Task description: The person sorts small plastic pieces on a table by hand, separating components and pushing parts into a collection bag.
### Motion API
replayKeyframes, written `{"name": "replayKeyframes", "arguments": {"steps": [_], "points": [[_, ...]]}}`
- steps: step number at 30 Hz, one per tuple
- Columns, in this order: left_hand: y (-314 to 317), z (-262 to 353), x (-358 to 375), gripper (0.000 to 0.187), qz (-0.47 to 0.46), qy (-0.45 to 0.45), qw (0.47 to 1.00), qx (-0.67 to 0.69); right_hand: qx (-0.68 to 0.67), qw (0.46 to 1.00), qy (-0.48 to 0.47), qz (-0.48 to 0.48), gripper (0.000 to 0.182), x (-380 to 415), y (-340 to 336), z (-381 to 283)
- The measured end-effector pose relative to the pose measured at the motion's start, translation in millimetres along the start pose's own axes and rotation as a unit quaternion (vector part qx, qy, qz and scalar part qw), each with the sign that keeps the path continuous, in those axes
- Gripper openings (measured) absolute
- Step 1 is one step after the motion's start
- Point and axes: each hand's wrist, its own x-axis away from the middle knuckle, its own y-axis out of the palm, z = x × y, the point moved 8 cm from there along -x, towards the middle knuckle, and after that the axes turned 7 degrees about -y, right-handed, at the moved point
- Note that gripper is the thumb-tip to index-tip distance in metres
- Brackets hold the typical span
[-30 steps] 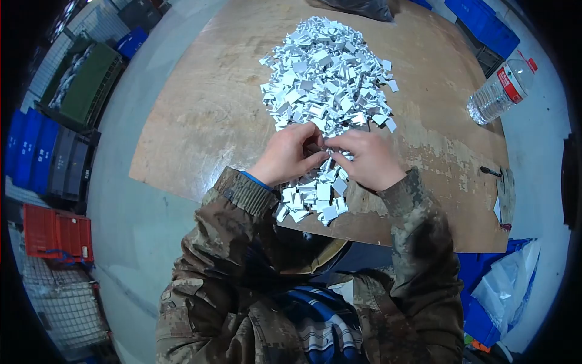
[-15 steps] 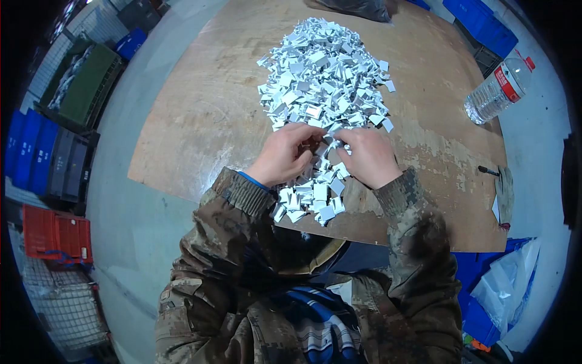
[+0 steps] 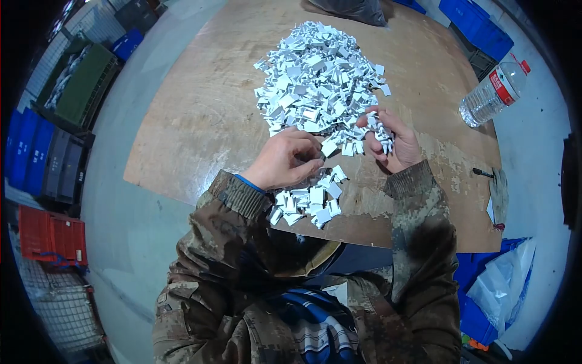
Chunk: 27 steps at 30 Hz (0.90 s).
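Note:
A large heap of small white plastic pieces (image 3: 315, 79) lies on the wooden table (image 3: 194, 115), most of them flat and squarish. My right hand (image 3: 403, 141), turned palm up at the heap's lower right, is curled around a handful of white pieces (image 3: 381, 134). At the heap's near edge my left hand (image 3: 286, 159) is bent with thumb and fingertips close together; whatever they may pinch is too small to make out. A smaller group of the same pieces (image 3: 306, 203) lies below my left hand, by the table's front edge.
A water bottle (image 3: 496, 91) stands at the table's right side. Near the right edge lie a black marker (image 3: 483, 173) and a grey object (image 3: 499, 194). A dark bag (image 3: 351, 7) rests at the far edge. Blue crates (image 3: 476, 27) and a red crate (image 3: 51, 235) stand around.
My right hand has moved right, away from the left, and turned palm up, showing a handful of white pieces. The left hand stays almost in place.

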Motion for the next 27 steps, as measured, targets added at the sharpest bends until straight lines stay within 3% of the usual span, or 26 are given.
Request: {"name": "replayKeyframes", "arguments": {"steps": [1, 3, 5, 6, 10, 13, 15, 16, 20, 26, 27], "points": [[-1.0, 2.8, -1.2, 0.034, 0.001, 0.001, 1.000, 0.001, 0.002, 1.000, 0.000, 0.000, 0.009, 1.8, 2.0, -2.9], [-2.5, 0.5, -2.2, 0.033, -0.008, -0.053, 0.998, 0.014, 0.326, 0.945, 0.009, 0.018, 0.009, 7.0, -0.3, -11.9], [-3.8, -2.9, -0.6, 0.031, -0.017, -0.109, 0.994, 0.025, 0.613, 0.789, 0.018, 0.032, 0.010, 11.0, -1.8, -21.5], [-3.6, -2.4, -0.1, 0.031, -0.016, -0.110, 0.994, 0.025, 0.613, 0.789, 0.018, 0.030, 0.010, 9.8, -5.7, -17.2], [-10.4, 15.7, -3.7, 0.023, 0.078, -0.021, 0.997, -0.021, 0.759, 0.616, -0.209, -0.030, 0.009, 2.5, -11.5, -7.9], [-10.5, 15.0, -3.2, 0.021, 0.079, -0.023, 0.996, -0.018, 0.762, 0.613, -0.205, -0.049, 0.011, 4.4, 23.7, 15.3], [-10.8, 14.3, -3.0, 0.020, 0.075, -0.023, 0.997, -0.016, 0.716, 0.655, -0.180, -0.160, 0.012, 9.2, 46.5, 32.7], [-11.6, 13.5, -2.6, 0.020, 0.073, -0.024, 0.997, -0.016, 0.715, 0.656, -0.179, -0.159, 0.012, 9.2, 44.0, 31.8], [-4.7, -3.4, -0.6, 0.028, -0.013, -0.104, 0.995, -0.005, 0.610, 0.759, -0.109, -0.199, 0.013, 5.6, 23.2, 26.3], [-10.3, -17.0, 5.1, 0.026, -0.003, -0.214, 0.977, -0.022, 0.597, 0.777, -0.195, -0.035, 0.014, -8.2, -1.7, 7.6], [-12.5, -14.7, 4.2, 0.024, 0.012, -0.202, 0.979, -0.011, 0.627, 0.745, -0.224, -0.043, 0.014, -7.6, 7.4, 10.1]]}}
